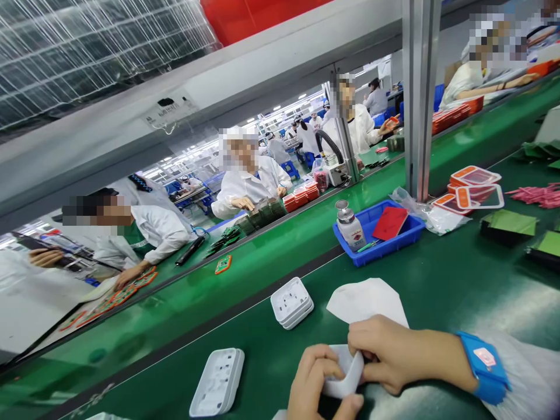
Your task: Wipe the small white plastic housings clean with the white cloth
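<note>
Both hands meet at 6 o'clock, low over the green bench (437, 280). Left hand (321, 382) curled, fingers pinching a white plastic piece (345, 373); right hand (394, 353) reaches in from 3 o'clock, fingers pinching its upper edge. Piece's long axis cannot be told. Two white casings: one (217, 382) at 9 o'clock, one (291, 302) at 11. One white cloth (365, 300) at 12.

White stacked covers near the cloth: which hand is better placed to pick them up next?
Probably the right hand: it sits nearer the stacked covers. But both hands grip a white part, the left hand from below, so one must let go first.
</note>
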`<state>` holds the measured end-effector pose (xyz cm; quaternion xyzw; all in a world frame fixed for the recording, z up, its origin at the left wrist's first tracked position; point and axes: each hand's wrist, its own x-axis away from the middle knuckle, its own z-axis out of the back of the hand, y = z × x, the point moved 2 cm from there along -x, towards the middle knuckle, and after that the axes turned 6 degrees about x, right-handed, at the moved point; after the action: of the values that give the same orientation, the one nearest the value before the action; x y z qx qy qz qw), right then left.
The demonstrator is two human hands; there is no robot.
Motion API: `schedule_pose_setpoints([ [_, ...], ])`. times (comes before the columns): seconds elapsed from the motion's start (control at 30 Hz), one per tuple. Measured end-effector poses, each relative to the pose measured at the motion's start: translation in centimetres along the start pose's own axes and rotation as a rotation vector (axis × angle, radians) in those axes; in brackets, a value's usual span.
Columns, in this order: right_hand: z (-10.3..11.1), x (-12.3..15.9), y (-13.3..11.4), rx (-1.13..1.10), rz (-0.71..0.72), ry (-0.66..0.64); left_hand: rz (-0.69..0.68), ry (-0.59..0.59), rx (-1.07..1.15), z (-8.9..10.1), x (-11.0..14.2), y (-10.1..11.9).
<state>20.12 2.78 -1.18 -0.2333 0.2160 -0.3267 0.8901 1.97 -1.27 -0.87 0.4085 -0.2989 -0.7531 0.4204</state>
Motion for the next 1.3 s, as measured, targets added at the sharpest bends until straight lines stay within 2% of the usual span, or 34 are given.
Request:
schedule_pose_setpoints([
  [0.07,-0.3,-0.1,0.2,0.051,0.031,-0.003,0.010,-0.054,-0.072,0.2,-0.2,0.0],
  [0.23,-1.0,0.0,0.7,0.085,0.063,0.061,0.009,-0.369,-0.196,0.7,-0.7,-0.4],
  [0.3,-1.2,0.1,0.8,0.096,0.050,0.074,0.033,-0.435,-0.210,1.0,-0.6,-0.6],
  [0.5,-1.4,0.3,0.9,0.092,0.062,0.066,0.073,-0.453,-0.128,1.4,-0.1,-0.8],
  [0.63,-1.2,0.4,0.5,0.055,0.082,0.052,0.067,-0.417,-0.071,1.0,-0.3,0.5],
  [0.73,-0.8,0.5,0.2,-0.053,-0.004,0.031,0.196,-0.441,-0.094,1.2,-0.6,1.8],
  [0.83,-0.6,0.6,0.5,-0.124,-0.123,0.007,0.389,-0.489,-0.139,2.6,-0.7,2.5],
  [0.9,-0.7,0.6,0.8,-0.122,-0.135,-0.012,0.440,-0.551,-0.048,3.8,-0.6,2.6],
  [0.93,-0.7,0.6,0.9,-0.113,-0.128,-0.024,0.423,-0.565,0.031,4.4,-0.6,2.6],
  [1.0,-0.9,0.6,1.2,-0.091,-0.113,-0.052,0.355,-0.478,0.173,5.6,-0.6,2.4],
  [1.07,-1.1,0.6,1.3,-0.068,-0.105,-0.075,0.313,-0.217,0.173,7.0,-0.8,1.7],
  [1.13,-1.3,0.7,1.4,-0.053,-0.107,-0.088,0.321,0.135,-0.078,8.5,-0.7,0.7],
  [1.2,-1.3,0.7,1.4,-0.032,-0.104,-0.090,0.360,0.401,-0.503,10.1,-0.4,-0.2],
  [1.23,-1.3,0.7,1.4,-0.022,-0.101,-0.092,0.396,0.462,-0.709,10.8,-0.2,-0.6],
  [1.3,-1.2,0.7,1.4,-0.005,-0.098,-0.099,0.503,0.470,-0.971,12.3,0.2,-1.7],
])
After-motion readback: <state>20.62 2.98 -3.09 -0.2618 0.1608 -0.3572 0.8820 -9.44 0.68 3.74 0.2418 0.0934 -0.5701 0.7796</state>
